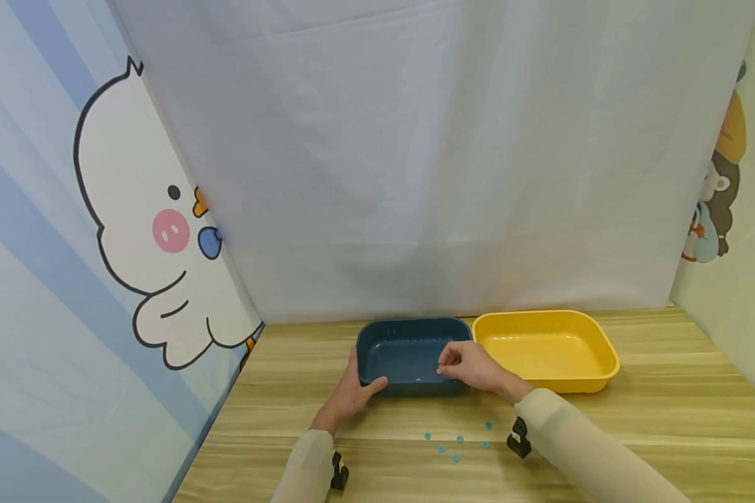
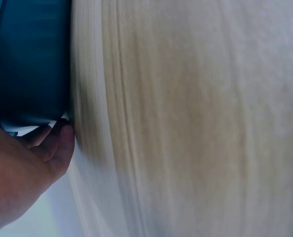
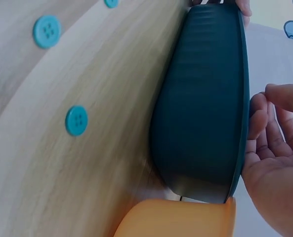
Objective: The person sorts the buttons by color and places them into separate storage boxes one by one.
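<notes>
The dark blue plastic basin stands at the back of the table. My left hand grips its left end, thumb over the front rim and fingers along the side; in the left wrist view the fingertips curl at its lower edge. Over the basin's right front part, my right hand has thumb and fingers together, with a small pink button at the tips. The right wrist view hides that button behind the curled fingers. A tiny pale piece lies inside the basin near its front wall.
A yellow basin stands against the blue basin's right side. Several blue buttons lie scattered on the wooden table in front, two of them large in the right wrist view, such as this blue button. A pale curtain hangs behind.
</notes>
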